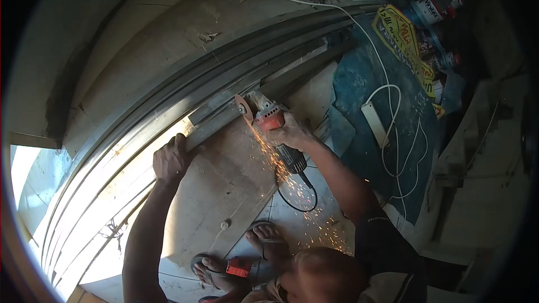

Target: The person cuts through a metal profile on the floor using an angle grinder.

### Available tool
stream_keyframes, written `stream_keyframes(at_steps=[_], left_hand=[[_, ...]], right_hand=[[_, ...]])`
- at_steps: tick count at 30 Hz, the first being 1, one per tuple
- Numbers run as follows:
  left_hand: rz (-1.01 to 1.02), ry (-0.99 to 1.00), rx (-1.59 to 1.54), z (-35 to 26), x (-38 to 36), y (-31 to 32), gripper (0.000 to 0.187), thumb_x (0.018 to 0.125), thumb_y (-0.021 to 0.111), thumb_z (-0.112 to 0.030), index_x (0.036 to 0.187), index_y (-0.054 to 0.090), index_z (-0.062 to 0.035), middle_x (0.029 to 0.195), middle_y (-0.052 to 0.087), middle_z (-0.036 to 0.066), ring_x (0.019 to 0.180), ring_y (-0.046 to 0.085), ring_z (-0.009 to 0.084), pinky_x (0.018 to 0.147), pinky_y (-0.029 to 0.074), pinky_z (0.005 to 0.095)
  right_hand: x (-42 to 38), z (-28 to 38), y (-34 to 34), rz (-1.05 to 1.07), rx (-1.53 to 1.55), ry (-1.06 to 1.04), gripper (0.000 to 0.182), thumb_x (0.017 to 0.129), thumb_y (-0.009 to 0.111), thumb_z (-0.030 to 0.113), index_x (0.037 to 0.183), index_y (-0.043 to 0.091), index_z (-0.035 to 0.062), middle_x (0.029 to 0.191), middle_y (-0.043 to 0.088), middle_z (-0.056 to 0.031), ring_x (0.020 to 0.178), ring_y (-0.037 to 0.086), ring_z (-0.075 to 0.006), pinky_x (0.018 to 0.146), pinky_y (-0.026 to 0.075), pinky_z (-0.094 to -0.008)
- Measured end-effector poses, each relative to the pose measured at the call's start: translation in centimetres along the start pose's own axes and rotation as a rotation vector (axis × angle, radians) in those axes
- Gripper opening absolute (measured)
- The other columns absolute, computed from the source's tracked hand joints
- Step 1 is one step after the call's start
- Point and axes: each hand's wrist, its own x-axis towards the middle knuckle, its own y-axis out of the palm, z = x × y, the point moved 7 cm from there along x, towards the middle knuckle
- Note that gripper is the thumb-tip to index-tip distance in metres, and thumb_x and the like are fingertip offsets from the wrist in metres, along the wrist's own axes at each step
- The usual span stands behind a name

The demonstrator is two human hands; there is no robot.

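Note:
My right hand (291, 133) is wrapped round the body of a red and black angle grinder (272, 120). Its reddish cutting disc (242, 109) stands at the edge of a long grey metal bar (216, 125). Orange sparks (275, 160) stream from the disc down towards my feet. At the left, my left hand (170, 159) is closed over the near end of that bar, some way from the disc. The fingertips are partly hidden. A black cord (316, 196) loops down from the grinder's rear.
Several long metal lengths (168, 92) lie alongside the bar. On the right, a white power strip (375, 123) and white cable rest on a blue-green sheet (351, 98). Beyond are a yellow printed sheet (401, 39) and a Vinilex container (428, 11). A small red object (238, 267) lies by my sandalled feet.

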Motion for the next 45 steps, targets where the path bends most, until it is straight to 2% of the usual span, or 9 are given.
stream_keyframes(at_steps=[5, 9, 12, 14, 17, 21, 30, 36, 45], left_hand=[[-0.018, 0.043, -0.020, -0.2, -0.1, -0.5, 0.056, 0.089, 0.071, -0.060, 0.096, 0.056, -0.0074, 0.070, 0.065, 0.015, 0.061, 0.068, 0.0373, 0.052, 0.052, 0.0466], [-0.006, 0.028, -0.056, 0.2, -0.1, -0.1, 0.057, 0.091, 0.066, -0.062, 0.097, 0.054, -0.0074, 0.071, 0.066, 0.016, 0.062, 0.068, 0.0407, 0.055, 0.052, 0.0503], [0.045, -0.011, -0.084, 0.3, -0.2, 0.0, 0.057, 0.092, 0.065, -0.063, 0.098, 0.054, -0.0068, 0.079, 0.069, 0.019, 0.067, 0.069, 0.0427, 0.057, 0.052, 0.0521], [0.045, -0.020, -0.095, 0.6, -0.2, 0.1, 0.057, 0.092, 0.065, -0.062, 0.098, 0.054, -0.0066, 0.081, 0.070, 0.019, 0.069, 0.069, 0.0430, 0.058, 0.052, 0.0524], [0.146, -0.065, -0.096, 0.7, 0.0, 0.4, 0.064, 0.092, 0.062, -0.067, 0.109, 0.059, -0.0058, 0.091, 0.072, 0.019, 0.076, 0.072, 0.0410, 0.063, 0.056, 0.0504], [0.157, -0.067, -0.101, 0.9, -0.1, 0.7, 0.063, 0.092, 0.061, -0.067, 0.110, 0.058, -0.0062, 0.094, 0.072, 0.020, 0.079, 0.072, 0.0419, 0.065, 0.056, 0.0516], [0.145, -0.067, -0.117, 0.8, -0.1, 0.2, 0.063, 0.092, 0.061, -0.067, 0.110, 0.059, -0.0061, 0.094, 0.073, 0.020, 0.079, 0.072, 0.0423, 0.066, 0.056, 0.0520], [0.145, -0.057, -0.118, 0.7, 0.0, 0.0, 0.062, 0.091, 0.063, -0.066, 0.108, 0.059, -0.0056, 0.093, 0.073, 0.020, 0.077, 0.072, 0.0423, 0.065, 0.056, 0.0514], [0.177, -0.079, -0.103, 0.9, 0.0, 0.2, 0.064, 0.091, 0.063, -0.066, 0.111, 0.060, -0.0057, 0.095, 0.073, 0.021, 0.081, 0.072, 0.0417, 0.068, 0.056, 0.0520]], right_hand=[[0.0, 0.8, -0.1, 0.014, -0.125, -0.006, 0.056, 0.068, 0.082, 0.024, 0.118, 0.066, 0.0035, 0.099, 0.066, -0.0073, 0.086, 0.064, -0.0172, 0.079, 0.054, -0.0329], [0.5, 0.5, 0.1, 0.016, -0.091, 0.000, 0.061, 0.069, 0.082, 0.024, 0.123, 0.062, 0.0031, 0.096, 0.065, -0.0052, 0.085, 0.063, -0.0175, 0.077, 0.053, -0.0327], [0.3, 1.2, -0.2, -0.020, -0.067, -0.039, 0.057, 0.070, 0.081, 0.019, 0.121, 0.060, 0.0025, 0.093, 0.063, -0.0046, 0.079, 0.062, -0.0160, 0.072, 0.053, -0.0319], [0.4, 0.7, 0.3, 0.084, 0.026, 0.049, 0.053, 0.072, 0.080, 0.014, 0.119, 0.058, 0.0024, 0.093, 0.061, -0.0043, 0.075, 0.061, -0.0135, 0.066, 0.052, -0.0307], [0.5, 1.1, 0.2, 0.048, 0.008, 0.012, 0.049, 0.073, 0.079, 0.012, 0.116, 0.058, 0.0022, 0.091, 0.060, -0.0041, 0.073, 0.061, -0.0119, 0.063, 0.052, -0.0298], [0.6, 0.9, 0.3, 0.051, 0.048, 0.051, 0.052, 0.072, 0.079, 0.013, 0.118, 0.058, 0.0005, 0.091, 0.062, -0.0045, 0.075, 0.063, -0.0129, 0.065, 0.053, -0.0305], [1.6, -0.6, -1.0, -0.016, -0.132, 0.021, 0.051, 0.073, 0.077, 0.016, 0.118, 0.061, -0.0009, 0.093, 0.066, -0.0071, 0.077, 0.065, -0.0148, 0.069, 0.054, -0.0308], [0.5, 1.5, 0.1, 0.076, -0.057, 0.064, 0.049, 0.072, 0.078, 0.018, 0.115, 0.063, 0.0004, 0.088, 0.066, -0.0058, 0.074, 0.064, -0.0142, 0.068, 0.053, -0.0303], [0.6, 1.4, 0.3, 0.086, 0.004, 0.046, 0.053, 0.071, 0.079, 0.017, 0.118, 0.062, 0.0006, 0.093, 0.063, -0.0058, 0.077, 0.063, -0.0149, 0.067, 0.054, -0.0311]])
